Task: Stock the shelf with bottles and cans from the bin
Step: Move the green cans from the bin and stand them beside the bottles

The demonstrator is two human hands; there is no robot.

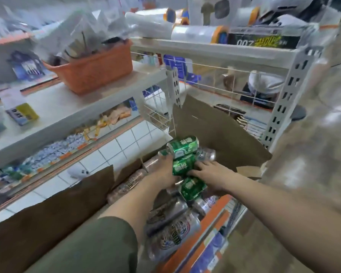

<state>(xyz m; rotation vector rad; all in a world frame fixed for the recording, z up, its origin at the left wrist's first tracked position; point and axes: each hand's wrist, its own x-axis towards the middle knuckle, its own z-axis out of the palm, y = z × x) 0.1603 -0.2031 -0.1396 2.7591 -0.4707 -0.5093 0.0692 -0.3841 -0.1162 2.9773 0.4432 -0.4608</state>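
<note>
An open cardboard box [215, 134] holds several cans lying on their sides. Three green cans [182, 146] sit piled on top, with silver printed cans [173, 231] and a dark one under and around them. My left hand [164, 168] curls round the left side of the middle green can [182, 166]. Fairly straight fingers of my right hand [209, 172] press on that can's right side. Another green can [192, 188] lies just below both hands. The white shelf [67, 107] runs along the left.
An orange basket [95, 71] of packets stands on the white shelf beside small boxes. A wire-backed rack [215, 75] behind the box carries film rolls on top. A person [264, 85] crouches beyond the wire. Lower shelves hold small packaged goods. Brown box flaps stick out near me.
</note>
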